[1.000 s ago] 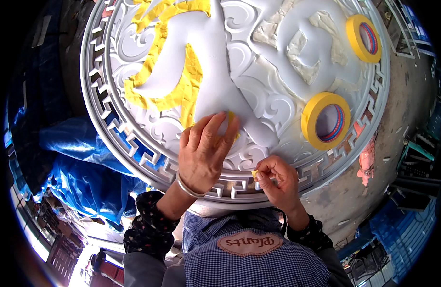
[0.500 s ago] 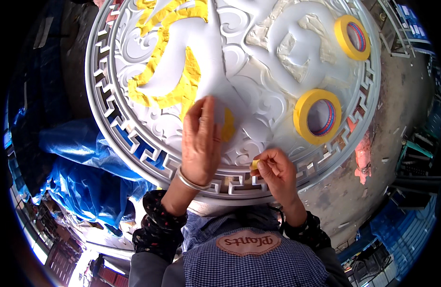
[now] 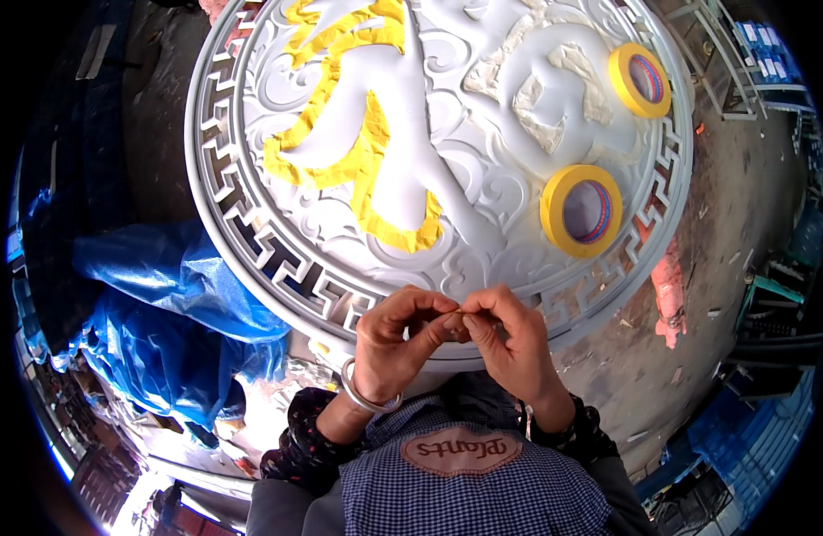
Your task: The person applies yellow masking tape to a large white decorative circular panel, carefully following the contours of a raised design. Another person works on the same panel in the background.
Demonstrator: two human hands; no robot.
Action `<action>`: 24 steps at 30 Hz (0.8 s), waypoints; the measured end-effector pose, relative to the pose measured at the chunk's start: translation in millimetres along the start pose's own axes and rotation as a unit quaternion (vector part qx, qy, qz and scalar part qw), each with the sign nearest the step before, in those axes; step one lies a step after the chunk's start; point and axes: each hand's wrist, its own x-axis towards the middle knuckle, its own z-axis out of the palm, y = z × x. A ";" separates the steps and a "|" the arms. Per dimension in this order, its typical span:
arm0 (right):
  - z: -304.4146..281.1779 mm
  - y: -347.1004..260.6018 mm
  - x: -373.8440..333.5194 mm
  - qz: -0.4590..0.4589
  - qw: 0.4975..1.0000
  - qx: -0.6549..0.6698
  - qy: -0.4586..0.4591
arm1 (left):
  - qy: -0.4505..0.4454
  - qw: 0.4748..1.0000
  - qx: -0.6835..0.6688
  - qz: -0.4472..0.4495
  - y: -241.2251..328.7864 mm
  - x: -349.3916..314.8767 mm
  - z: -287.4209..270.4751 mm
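My left hand (image 3: 386, 344) and my right hand (image 3: 512, 344) meet over the near rim of a large round white relief panel (image 3: 465, 210). Thumbs and forefingers are pinched, tips touching; whatever lies between them is too small and hidden to make out. Crinkled yellow tape (image 3: 372, 156) edges a raised smooth shape on the panel's left half, running down round its lower end. On the right half rest two rolls of yellow tape, a nearer roll (image 3: 553, 213) and a farther roll (image 3: 619, 82). Cream-coloured film (image 3: 538, 114) covers recesses around another raised shape.
An openwork fret border (image 3: 251, 221) runs round the panel. Blue tarpaulin (image 3: 152, 353) lies heaped on the left. On the floor at right are a reddish-pink object (image 3: 669, 299) and scattered scraps. A pale metal frame (image 3: 729, 114) stands at the far right.
My left hand has drawn back from the taped shape, baring its lower taped end, and joined my right hand. The small yellow tape piece in my right fingers no longer shows. The panel sits differently in view.
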 end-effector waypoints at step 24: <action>-2.5 3.5 3.1 0.231 0.861 0.430 -0.139 | -0.050 0.985 -0.146 0.074 -11.2 2.4 -13.5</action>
